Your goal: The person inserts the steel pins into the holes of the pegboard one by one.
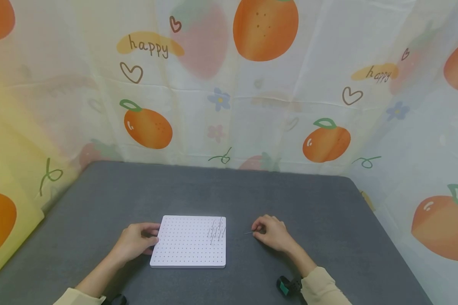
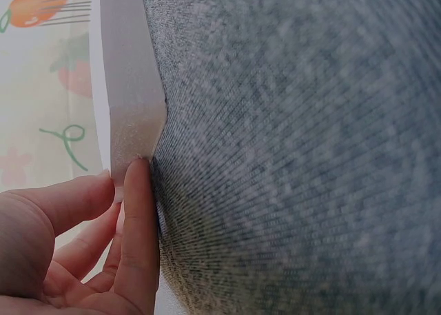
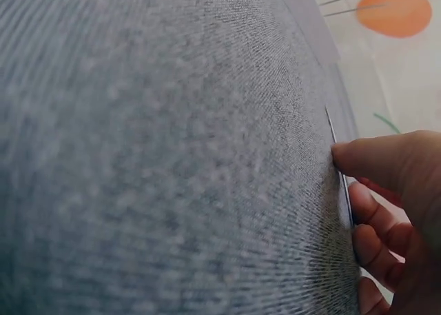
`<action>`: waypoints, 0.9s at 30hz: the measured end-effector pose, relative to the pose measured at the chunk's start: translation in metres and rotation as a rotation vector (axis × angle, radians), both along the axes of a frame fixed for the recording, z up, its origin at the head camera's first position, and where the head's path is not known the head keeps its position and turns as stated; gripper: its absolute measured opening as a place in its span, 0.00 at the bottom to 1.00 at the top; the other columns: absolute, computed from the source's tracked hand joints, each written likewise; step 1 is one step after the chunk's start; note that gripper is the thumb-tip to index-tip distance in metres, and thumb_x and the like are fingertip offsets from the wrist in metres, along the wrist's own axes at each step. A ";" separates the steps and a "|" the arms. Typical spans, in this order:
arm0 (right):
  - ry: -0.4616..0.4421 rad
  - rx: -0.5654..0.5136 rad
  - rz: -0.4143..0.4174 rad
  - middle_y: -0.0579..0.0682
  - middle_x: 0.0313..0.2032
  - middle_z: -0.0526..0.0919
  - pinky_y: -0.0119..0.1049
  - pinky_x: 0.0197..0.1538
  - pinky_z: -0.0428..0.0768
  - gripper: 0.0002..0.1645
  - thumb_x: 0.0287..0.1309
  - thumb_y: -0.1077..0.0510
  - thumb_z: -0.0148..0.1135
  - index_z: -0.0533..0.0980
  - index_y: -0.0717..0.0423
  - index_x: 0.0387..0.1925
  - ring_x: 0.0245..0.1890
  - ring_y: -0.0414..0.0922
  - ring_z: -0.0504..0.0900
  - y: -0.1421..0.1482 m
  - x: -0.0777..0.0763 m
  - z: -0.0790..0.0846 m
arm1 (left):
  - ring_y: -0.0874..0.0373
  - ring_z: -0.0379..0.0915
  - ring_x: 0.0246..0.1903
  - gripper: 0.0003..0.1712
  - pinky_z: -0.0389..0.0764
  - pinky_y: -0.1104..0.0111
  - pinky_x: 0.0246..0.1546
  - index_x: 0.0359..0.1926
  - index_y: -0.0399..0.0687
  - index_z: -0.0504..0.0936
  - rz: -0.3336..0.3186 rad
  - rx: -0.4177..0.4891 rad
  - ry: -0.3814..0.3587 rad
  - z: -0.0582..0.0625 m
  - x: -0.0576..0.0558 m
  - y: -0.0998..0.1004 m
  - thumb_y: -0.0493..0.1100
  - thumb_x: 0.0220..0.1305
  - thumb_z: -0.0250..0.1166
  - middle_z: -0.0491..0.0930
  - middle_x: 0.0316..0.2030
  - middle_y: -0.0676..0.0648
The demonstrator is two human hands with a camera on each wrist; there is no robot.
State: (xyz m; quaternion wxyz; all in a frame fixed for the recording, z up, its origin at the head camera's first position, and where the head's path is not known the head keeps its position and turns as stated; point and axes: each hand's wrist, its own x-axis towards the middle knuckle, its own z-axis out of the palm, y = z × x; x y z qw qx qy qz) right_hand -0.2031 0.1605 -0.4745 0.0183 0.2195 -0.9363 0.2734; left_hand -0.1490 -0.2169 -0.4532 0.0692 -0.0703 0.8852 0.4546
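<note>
A white square board (image 1: pixel 183 250) with rows of small holes lies flat on the grey table. Several thin metal pins (image 1: pixel 215 232) stand upright in it towards the upper right corner. My left hand (image 1: pixel 131 242) holds the board's left edge; in the left wrist view the thumb (image 2: pixel 86 199) and fingers lie at the board's side wall (image 2: pixel 131 74). Right of the board, my right hand (image 1: pixel 274 234) pinches one thin metal pin (image 1: pixel 248 232) low over the table, its tip pointing left. The right wrist view shows this pin (image 3: pixel 330 122) running past the fingertips.
The grey cloth-covered table (image 1: pixel 229 190) stretches around the board on every side. A printed curtain (image 1: pixel 252 110) with oranges hangs behind it. A black strap device (image 1: pixel 288 286) is beneath the right wrist, and part of another dark band (image 1: pixel 118 300) shows by the left.
</note>
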 end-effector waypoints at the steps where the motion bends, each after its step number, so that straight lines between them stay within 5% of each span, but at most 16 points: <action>1: -0.001 0.008 -0.002 0.38 0.28 0.73 0.36 0.35 0.62 0.07 0.48 0.57 0.67 0.76 0.42 0.27 0.31 0.38 0.68 0.000 0.000 0.000 | 0.56 0.78 0.31 0.23 0.84 0.67 0.23 0.52 0.33 0.75 0.000 -0.001 0.001 0.000 0.000 0.000 0.30 0.52 0.62 0.79 0.39 0.40; 27: 0.081 0.086 0.085 0.38 0.25 0.72 0.32 0.33 0.62 0.07 0.50 0.57 0.65 0.76 0.41 0.23 0.29 0.36 0.70 0.003 -0.005 -0.001 | 0.56 0.78 0.30 0.23 0.84 0.67 0.23 0.52 0.32 0.75 0.002 0.007 0.000 0.001 0.001 0.000 0.29 0.52 0.62 0.79 0.39 0.39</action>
